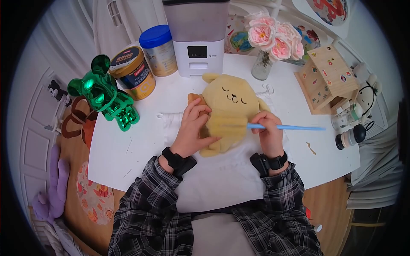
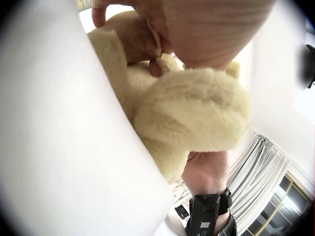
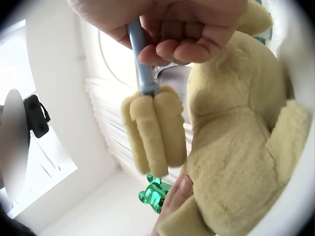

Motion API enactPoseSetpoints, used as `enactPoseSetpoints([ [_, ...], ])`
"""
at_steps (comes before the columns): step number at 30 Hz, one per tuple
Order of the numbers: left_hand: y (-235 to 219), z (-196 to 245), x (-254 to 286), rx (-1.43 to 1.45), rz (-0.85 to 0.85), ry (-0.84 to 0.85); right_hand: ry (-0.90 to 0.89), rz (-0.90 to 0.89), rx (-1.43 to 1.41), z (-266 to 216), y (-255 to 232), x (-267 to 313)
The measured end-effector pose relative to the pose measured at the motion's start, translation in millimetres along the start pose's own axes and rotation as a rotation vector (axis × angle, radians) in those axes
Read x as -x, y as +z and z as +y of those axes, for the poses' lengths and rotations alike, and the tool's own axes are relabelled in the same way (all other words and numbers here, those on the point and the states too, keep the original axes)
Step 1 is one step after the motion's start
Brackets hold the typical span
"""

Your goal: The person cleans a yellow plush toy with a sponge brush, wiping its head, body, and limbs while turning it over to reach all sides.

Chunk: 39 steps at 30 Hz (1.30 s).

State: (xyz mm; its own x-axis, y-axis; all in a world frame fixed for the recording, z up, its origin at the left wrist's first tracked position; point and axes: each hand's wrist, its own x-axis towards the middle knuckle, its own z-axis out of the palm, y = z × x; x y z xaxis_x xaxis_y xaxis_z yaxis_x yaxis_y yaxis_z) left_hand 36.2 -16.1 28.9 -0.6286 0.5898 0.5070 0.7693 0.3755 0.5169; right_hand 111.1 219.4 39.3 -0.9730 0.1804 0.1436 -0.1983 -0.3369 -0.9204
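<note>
A pale yellow plush dog (image 1: 232, 94) with stitched closed eyes lies on its back on a white cloth (image 1: 222, 183). My left hand (image 1: 193, 128) grips its side, fingers over the body and thumb toward the belly. My right hand (image 1: 270, 130) holds a small duster by its light blue handle (image 1: 299, 127). Thick, soft yellow strips form the duster head (image 3: 153, 130), which is beside the plush in the right wrist view and blurred over its belly in the head view. A small orange-brown piece (image 1: 194, 98) shows beside my left fingertips.
Along the back of the white table (image 1: 115, 158) stand a shiny green bear figure (image 1: 104, 94), two cans (image 1: 159, 51), a white feeder (image 1: 198, 55) and pink flowers (image 1: 277, 38) in a glass vase. A wooden house (image 1: 326, 81) and small bottles (image 1: 350, 136) are at the right.
</note>
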Motion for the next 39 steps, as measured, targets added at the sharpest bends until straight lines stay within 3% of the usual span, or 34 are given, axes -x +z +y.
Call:
enactPoseSetpoints([
  [4, -1.2, 0.7, 0.4, 0.003, -0.003, -0.007, -0.051, 0.110, -0.035, -2.4, 1.4, -3.3],
  [7, -1.8, -2.4, 0.5, 0.000, -0.030, -0.001, 0.044, -0.058, 0.083, 0.2, -3.5, -1.5],
  [10, -3.0, -1.4, 0.5, -0.005, -0.040, -0.004, -0.046, -0.062, 0.014, 0.6, -11.3, -1.5],
  [13, -0.1, -1.2, 0.8, 0.012, 0.009, 0.006, -0.077, 0.125, -0.027, -4.5, -0.2, -4.3],
  [19, 0.0, -4.8, 1.0, -0.016, -0.024, 0.010, 0.007, -0.063, 0.064, 2.8, -5.1, -1.2],
  [22, -1.4, 1.0, -0.6, 0.097, 0.017, -0.057, -0.048, 0.066, -0.017, 2.3, -3.1, -2.9],
  [25, -4.4, 6.9, 1.8, -0.039, -0.018, -0.024, -0.091, 0.165, -0.080, 4.1, -3.0, -5.1],
  [28, -11.3, 23.7, 2.9, -0.354, -0.174, 0.022, -0.184, 0.168, -0.170, 4.8, -7.8, -5.6],
  [31, -6.7, 31.0, 6.1, -0.437, -0.186, 0.064, -0.188, 0.083, -0.441, 7.3, -15.9, -8.2],
  [34, -6.3, 40.0, 6.6, -0.413, -0.228, 0.116, -0.116, 0.207, -0.294, 7.6, -8.4, -10.0],
  [37, 2.9, 46.6, 13.5, -0.384, -0.425, 0.136, -0.052, 0.128, -0.083, 7.5, -3.1, -6.1],
  [39, 6.1, 58.1, 18.7, -0.467, -0.444, 0.205, -0.066, 0.083, -0.099, 7.4, -8.3, -4.8],
])
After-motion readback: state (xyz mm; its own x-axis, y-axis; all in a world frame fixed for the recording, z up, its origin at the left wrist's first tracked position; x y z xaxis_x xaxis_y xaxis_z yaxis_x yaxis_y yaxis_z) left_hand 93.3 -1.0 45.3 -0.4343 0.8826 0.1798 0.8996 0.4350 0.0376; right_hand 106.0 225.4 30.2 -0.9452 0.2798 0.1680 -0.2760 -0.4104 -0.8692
